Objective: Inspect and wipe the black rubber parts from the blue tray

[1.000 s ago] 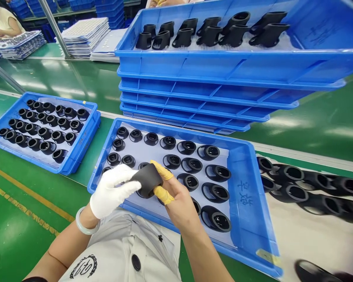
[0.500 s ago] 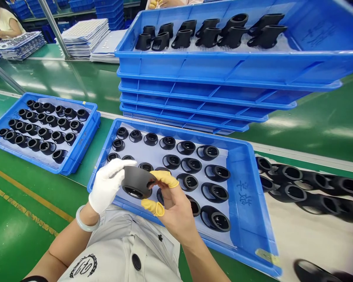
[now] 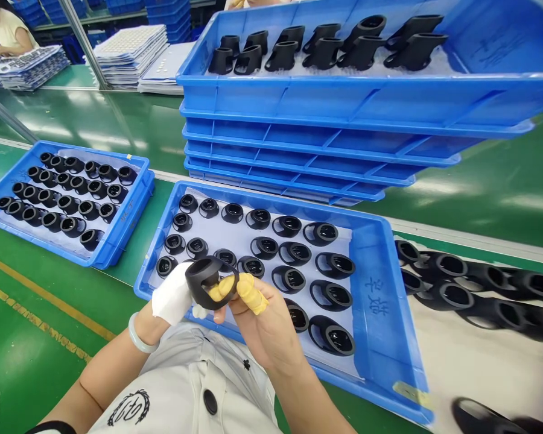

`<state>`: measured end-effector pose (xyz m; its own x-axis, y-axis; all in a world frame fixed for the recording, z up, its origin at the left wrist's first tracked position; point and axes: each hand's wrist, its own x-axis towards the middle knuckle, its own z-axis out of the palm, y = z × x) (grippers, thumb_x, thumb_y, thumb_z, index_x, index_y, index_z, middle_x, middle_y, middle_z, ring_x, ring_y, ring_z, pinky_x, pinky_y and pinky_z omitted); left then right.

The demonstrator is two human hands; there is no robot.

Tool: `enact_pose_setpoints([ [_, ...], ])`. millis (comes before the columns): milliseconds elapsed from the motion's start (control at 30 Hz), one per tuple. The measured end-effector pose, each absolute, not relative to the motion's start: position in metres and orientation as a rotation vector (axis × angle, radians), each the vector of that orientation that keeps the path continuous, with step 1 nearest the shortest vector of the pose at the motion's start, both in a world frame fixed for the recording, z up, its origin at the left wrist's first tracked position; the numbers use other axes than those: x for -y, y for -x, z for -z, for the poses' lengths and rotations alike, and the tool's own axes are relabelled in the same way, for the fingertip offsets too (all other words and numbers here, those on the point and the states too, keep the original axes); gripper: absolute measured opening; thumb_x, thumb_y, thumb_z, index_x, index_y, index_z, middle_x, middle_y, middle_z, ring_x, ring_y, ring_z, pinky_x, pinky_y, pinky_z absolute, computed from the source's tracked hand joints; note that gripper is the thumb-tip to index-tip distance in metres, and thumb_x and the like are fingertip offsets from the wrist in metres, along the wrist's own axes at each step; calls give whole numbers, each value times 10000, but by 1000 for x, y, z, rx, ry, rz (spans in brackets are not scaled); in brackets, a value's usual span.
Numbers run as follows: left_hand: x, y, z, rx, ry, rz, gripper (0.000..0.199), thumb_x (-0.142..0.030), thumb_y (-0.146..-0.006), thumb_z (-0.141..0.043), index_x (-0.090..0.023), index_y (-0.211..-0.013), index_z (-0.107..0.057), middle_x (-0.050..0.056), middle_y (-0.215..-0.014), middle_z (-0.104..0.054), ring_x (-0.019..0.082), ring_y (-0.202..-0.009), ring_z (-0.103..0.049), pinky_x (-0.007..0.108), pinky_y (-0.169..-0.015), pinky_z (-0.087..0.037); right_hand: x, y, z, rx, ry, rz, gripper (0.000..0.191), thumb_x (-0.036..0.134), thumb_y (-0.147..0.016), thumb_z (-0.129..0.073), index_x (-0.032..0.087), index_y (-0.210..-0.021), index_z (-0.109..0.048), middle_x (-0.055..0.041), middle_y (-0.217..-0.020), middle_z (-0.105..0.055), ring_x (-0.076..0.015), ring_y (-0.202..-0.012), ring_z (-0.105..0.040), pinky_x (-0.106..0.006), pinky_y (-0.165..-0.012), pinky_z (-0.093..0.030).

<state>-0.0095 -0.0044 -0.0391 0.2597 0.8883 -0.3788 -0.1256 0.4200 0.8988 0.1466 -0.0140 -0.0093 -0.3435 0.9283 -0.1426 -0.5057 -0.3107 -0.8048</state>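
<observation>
A matte black hollow shell (image 3: 198, 272) with a wide opening and a smaller one is held in front of my body, over the near edge of the middle blue tray (image 3: 380, 361). My left hand (image 3: 172, 295), in a white glove, grips its left side, with the fingers mostly hidden behind and under it. Yellow finger covers are on my right hand (image 3: 262, 322). Its covered fingers reach inside the shell's wide opening, while the thumb presses near the rim. Under and beyond my hands, similar black shells (image 3: 332, 295) stand in rows on the tray's white liner.
At the left, another blue tray (image 3: 145, 172) holds rows of black shells. Stacked blue trays (image 3: 298, 99) rise behind the middle one. More shells (image 3: 455, 295) lie at the right on a pale surface. Paper stacks (image 3: 129, 54) and a person (image 3: 13, 30) are at the far left.
The shell has been turned so its wide opening faces up and right. My right fingers have moved inside it, and my left hand has shifted lower around its side.
</observation>
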Motion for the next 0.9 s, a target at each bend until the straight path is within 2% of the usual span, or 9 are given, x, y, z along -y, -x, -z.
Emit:
enact_pose_setpoints([
  [167,6,13,57,-1141,-856,-842,290,-427,-708,-672,-196,-560,-578,44,-545,-607,167,-512,-528,299,-486,-430,10,-144,3,670,785,-1930,324,486,-769,-687,174,-687,-709,-30,-644,-641,-135,-465,-558,-290,-530,-478],
  [367,4,9,42,-1010,-679,-781,359,-397,-792,-579,-170,-516,-539,13,-404,-503,126,-359,-471,260,-382,-355,5,-147,8,362,754,-2079,268,419,-747,-721,165,-666,-696,10,-528,-586,-78,-402,-474,-208,-446,-402],
  [433,0,6,34,-972,-507,-823,367,-412,-805,-559,-166,-538,-515,-11,-400,-473,97,-317,-433,233,-342,-330,3,-147,13,188,727,-2118,209,354,-733,-736,169,-656,-674,22,-566,-609,-53,-383,-422,-188,-417,-377],
  [500,-4,4,28,-917,-283,-881,318,-399,-823,-566,-156,-620,-538,-19,-463,-522,78,-333,-455,200,-323,-323,2,-147,19,38,691,-2155,167,290,-716,-739,164,-652,-651,27,-644,-645,-30,-369,-381,-173,-392,-359],
  [600,-8,3,24,-816,42,-929,147,-290,-828,-621,-146,-823,-594,-8,-655,-651,78,-468,-582,165,-376,-411,1,-146,27,-83,649,-2207,127,234,-719,-708,148,-659,-637,21,-650,-650,-21,-358,-347,-158,-372,-349],
  [667,-8,4,23,-746,149,-932,107,-235,-843,-613,-139,-887,-596,0,-735,-687,88,-543,-631,168,-447,-484,0,-145,31,-114,625,-2230,101,196,-716,-694,140,-659,-633,18,-635,-649,-19,-359,-344,-147,-368,-347],
  [800,-7,4,15,-698,261,-978,98,-176,-904,-515,-120,-901,-595,22,-753,-714,112,-634,-681,192,-539,-552,-2,-143,37,-115,591,-2270,109,174,-679,-725,127,-645,-633,8,-613,-647,-15,-361,-363,-135,-369,-350],
  [900,-6,3,8,-739,242,-989,173,-197,-931,-467,-114,-892,-614,25,-719,-709,103,-605,-677,182,-527,-546,-2,-141,44,-77,573,-2293,147,216,-668,-754,121,-647,-644,9,-590,-635,-14,-358,-370,-135,-365,-349],
])
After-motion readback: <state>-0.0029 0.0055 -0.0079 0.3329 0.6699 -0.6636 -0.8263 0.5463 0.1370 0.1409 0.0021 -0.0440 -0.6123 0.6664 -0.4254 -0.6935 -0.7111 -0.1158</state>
